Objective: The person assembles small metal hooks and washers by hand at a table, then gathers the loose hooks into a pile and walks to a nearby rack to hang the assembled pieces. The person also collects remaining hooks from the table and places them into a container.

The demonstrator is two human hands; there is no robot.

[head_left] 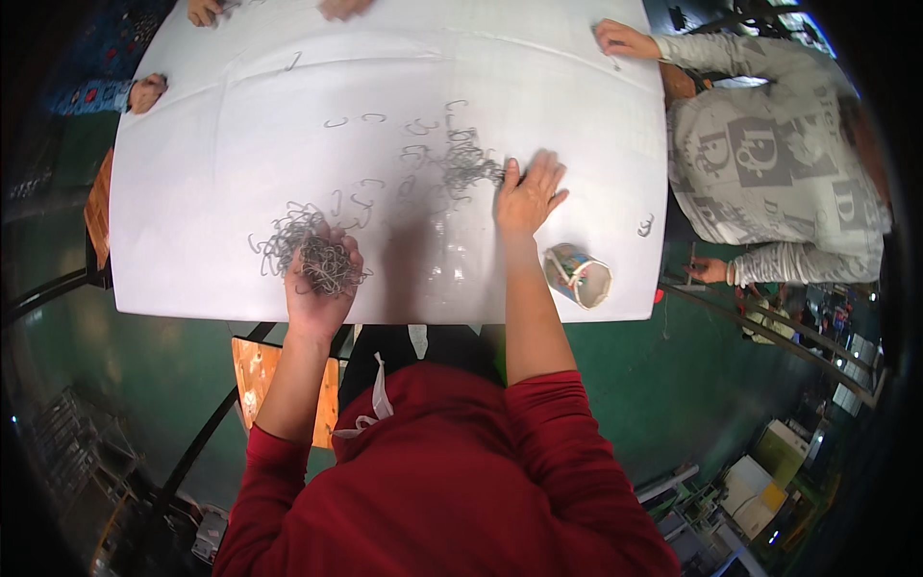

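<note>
My left hand (315, 306) is cupped palm up near the table's front edge, holding a tangled clump of grey metal wire hooks (330, 265). More hooks lie in a loose heap (279, 240) just beside and beyond its fingers. My right hand (529, 204) is flat and slightly blurred, fingers stretched out, at the right side of a second heap of hooks (465, 165). Nothing shows in its grip. A few single hooks (373, 117) are scattered between and beyond the two heaps.
A patterned paper cup (577, 276) lies tipped near the front right of the white table (240, 144). A few hooks (645, 226) sit by the right edge. Other people's hands rest at the far and left edges; a person in a grey patterned top (760, 154) is at the right.
</note>
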